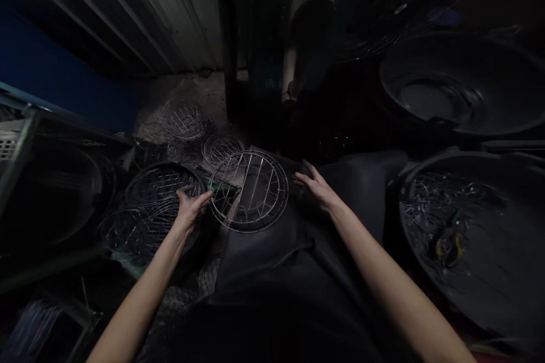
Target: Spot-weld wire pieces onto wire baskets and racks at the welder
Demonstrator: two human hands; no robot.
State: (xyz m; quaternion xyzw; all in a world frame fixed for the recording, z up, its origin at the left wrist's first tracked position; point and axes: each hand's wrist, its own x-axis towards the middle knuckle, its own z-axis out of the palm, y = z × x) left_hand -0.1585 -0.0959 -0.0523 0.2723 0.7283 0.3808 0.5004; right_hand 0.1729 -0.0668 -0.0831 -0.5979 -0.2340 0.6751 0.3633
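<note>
A round wire rack (251, 190) lies on a dark cloth (298, 238) spread across my lap. My left hand (190, 207) is closed on the rack's left rim, thumb on top. Just right of the rack, my right hand (317, 186) rests flat on the cloth with its fingers spread and nothing in it. A stack of similar round wire racks (159, 184) sits left of my left hand.
More wire racks (183, 119) lie on the floor by a corrugated metal wall (170, 11). A dark basin of wire pieces (468, 227) stands at the right, an empty dark tub (460, 91) behind it. Another person's arm (289, 74) hangs at the top centre.
</note>
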